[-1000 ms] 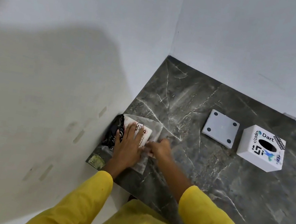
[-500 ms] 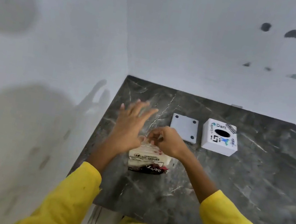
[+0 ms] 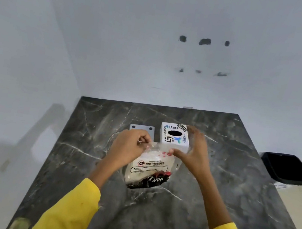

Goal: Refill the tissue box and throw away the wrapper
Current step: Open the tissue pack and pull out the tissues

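Note:
A clear plastic pack of tissues [image 3: 149, 170], printed "BIG TISSUES", stands on the dark marble table [image 3: 212, 193] in front of me. My left hand [image 3: 131, 147] pinches the wrapper's top left edge. My right hand [image 3: 192, 152] pinches the top right edge with thumb and forefinger, the other fingers spread. Just behind the pack stands the white cube tissue box [image 3: 174, 136] with stickers and an oval slot on top. Its flat white base plate [image 3: 142, 129] lies to the box's left, partly hidden by my left hand.
White walls close the table at the back and left. A black bin [image 3: 288, 168] stands on the floor past the table's right edge. Yellow sleeves cover both my forearms at the bottom of the view.
The pack has come from the table's left corner to the middle, in front of the box. My left hand, open above it half a second ago, now pinches the wrapper's top.

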